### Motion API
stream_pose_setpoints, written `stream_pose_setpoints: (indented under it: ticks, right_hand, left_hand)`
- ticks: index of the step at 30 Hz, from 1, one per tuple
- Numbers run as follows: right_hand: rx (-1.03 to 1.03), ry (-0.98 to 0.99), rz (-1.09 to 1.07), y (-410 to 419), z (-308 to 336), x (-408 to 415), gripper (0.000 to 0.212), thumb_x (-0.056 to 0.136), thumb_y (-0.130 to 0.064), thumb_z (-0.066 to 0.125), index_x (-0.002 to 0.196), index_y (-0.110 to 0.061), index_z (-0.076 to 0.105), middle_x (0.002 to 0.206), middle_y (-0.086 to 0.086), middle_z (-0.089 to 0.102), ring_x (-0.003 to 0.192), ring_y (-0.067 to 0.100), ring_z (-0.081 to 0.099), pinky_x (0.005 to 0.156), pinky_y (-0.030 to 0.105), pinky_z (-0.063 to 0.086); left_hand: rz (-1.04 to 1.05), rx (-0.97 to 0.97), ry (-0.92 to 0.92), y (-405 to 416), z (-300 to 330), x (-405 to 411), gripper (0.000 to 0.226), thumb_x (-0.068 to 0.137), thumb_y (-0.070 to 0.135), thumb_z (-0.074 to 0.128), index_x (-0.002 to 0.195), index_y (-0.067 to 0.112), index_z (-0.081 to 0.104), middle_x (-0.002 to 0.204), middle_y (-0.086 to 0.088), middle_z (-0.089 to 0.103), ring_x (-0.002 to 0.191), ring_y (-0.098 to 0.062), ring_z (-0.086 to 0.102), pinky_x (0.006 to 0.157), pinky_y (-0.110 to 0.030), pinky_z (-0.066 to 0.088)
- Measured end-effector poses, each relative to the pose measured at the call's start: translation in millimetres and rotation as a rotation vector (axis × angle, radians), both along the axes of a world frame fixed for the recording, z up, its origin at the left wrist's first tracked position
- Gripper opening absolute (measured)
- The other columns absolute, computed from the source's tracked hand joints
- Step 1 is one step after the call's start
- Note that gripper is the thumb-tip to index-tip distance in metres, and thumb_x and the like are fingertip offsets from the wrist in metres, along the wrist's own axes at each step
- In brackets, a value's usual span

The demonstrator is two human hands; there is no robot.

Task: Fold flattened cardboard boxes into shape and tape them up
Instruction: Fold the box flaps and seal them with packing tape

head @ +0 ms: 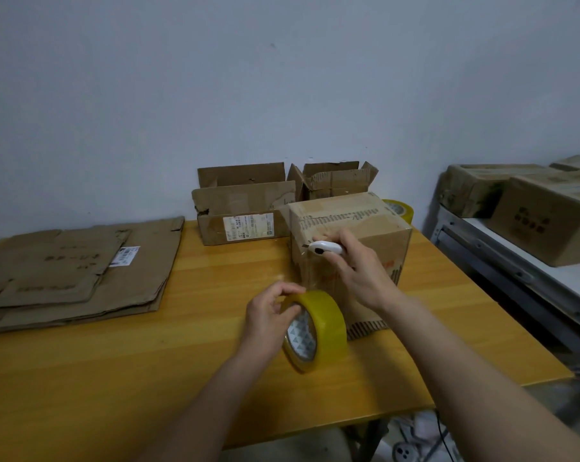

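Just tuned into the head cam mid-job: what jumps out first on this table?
The yellow tape roll stands out, held on edge by the left hand at the table's centre front. Just behind it, the right hand holds a white box cutter against the assembled cardboard box. A stack of flattened boxes waits at the left.

Folded brown box (345, 228) upright on table — yellow tape roll (318, 328) tilted just beside.
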State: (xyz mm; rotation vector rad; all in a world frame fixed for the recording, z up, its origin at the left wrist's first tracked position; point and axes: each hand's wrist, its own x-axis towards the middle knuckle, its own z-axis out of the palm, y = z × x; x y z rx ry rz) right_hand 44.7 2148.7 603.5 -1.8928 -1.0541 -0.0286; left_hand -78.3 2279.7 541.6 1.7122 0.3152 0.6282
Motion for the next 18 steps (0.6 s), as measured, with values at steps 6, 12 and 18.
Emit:
stream_pose_setpoints:
  ticks: [6,12,18]
  right_hand:
    - [0.195,0.034,-0.152,-5.4,-4.4,3.0,0.018,0.095,-0.023,0.055,0.111,-0.017,0.059,0.103,-0.002,0.061,0.094,0.014,0.057,0.079,0.033,0.049]
    - [0.194,0.199,-0.778,-63.2,-49.1,27.0,0.008,0.096,-0.026,0.053,0.097,-0.018,0.052,0.096,0.004,0.055,0.096,0.028,0.054,0.080,0.043,0.046]
    - [-0.104,0.563,-1.079,-117.5,-98.6,30.0,0.038,0.087,-0.032,0.068,0.108,-0.012,0.044,0.108,0.018,0.060,0.098,0.039,0.057,0.084,0.048,0.049]
  left_hand:
    - [0.014,-0.023,-0.010,-2.6,0.3,-5.6,0.036,0.082,-0.008,0.066,0.087,0.027,0.069,0.100,0.003,0.070,0.097,-0.021,0.067,0.089,-0.047,0.054]
    - [-0.021,0.052,-0.008,-20.5,5.9,4.3,0.037,0.080,-0.004,0.070,0.091,0.030,0.067,0.097,0.015,0.069,0.101,-0.010,0.065,0.090,-0.035,0.053]
    - [-0.044,0.187,-0.005,-45.5,0.7,14.9,0.038,0.079,-0.003,0.071,0.097,0.030,0.067,0.104,0.010,0.068,0.099,0.011,0.057,0.081,-0.003,0.041]
